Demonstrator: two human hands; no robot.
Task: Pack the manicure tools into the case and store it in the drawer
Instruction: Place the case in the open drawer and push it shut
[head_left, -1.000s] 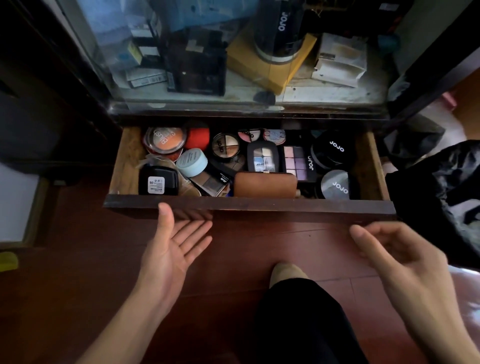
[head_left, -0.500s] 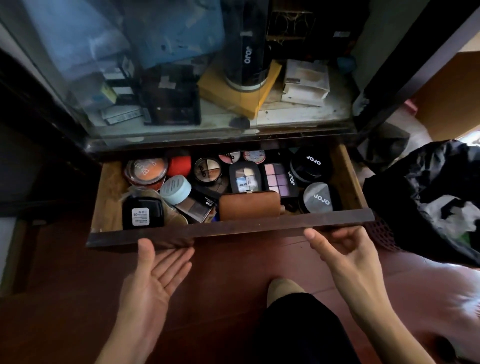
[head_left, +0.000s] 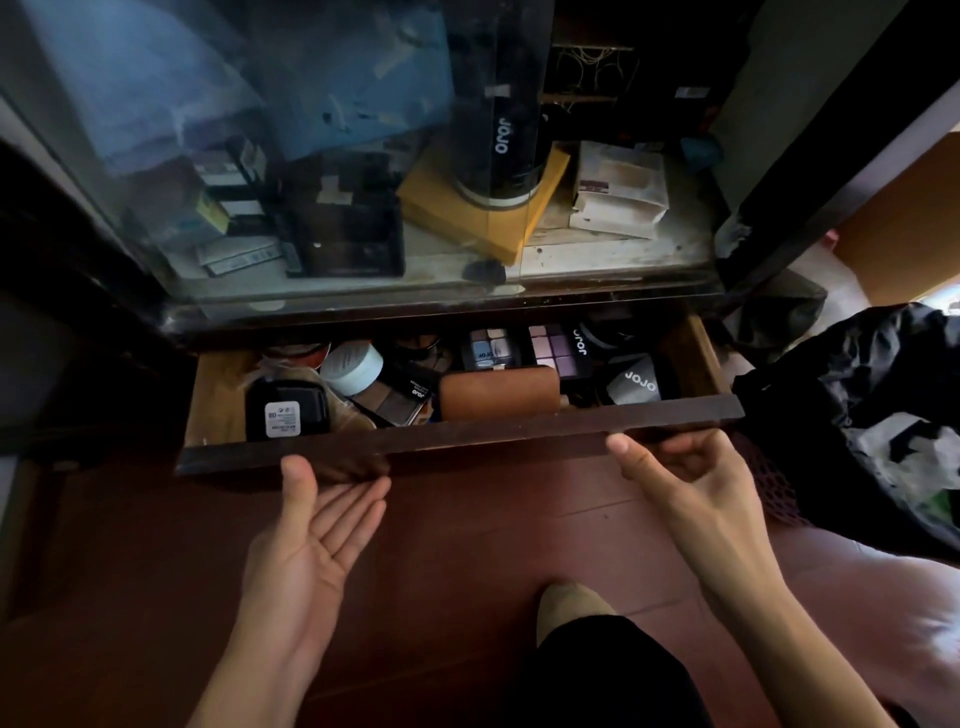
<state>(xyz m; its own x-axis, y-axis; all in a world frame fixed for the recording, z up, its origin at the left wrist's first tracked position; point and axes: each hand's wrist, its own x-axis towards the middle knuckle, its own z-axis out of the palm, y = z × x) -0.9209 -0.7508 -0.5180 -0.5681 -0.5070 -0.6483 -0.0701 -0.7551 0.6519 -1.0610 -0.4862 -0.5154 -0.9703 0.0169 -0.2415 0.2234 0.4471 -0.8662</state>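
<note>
**Status.** Packing appears complete. The case (head_left: 500, 391) lies shut and flat inside the drawer, just behind the drawer front (head_left: 467, 434) and near its middle. No loose manicure tools are visible. Judged outstanding: closing the drawer, which stands partly out of the cabinet.

**Hands.** The left hand (head_left: 311, 525) is palm up with fingers straight, holding nothing. Its thumb lies against the drawer front's face, left of centre. The right hand (head_left: 691, 488) has its fingers curled at the drawer front's lower edge, right of centre, with the thumb extended along it. Whether they hook that edge or merely rest there cannot be told.

**Materials.** The case is brown, smooth and leather-like (real or imitation not determinable), oblong with rounded corners. The drawer front is a dark, flat wooden plank, and the side walls behind it are paler bare wood. Behind the drawer front, left of the case, sit a round jar (head_left: 353, 368) with a pale matte lid and a glossy black compact (head_left: 287, 410) bearing a white label.
</note>
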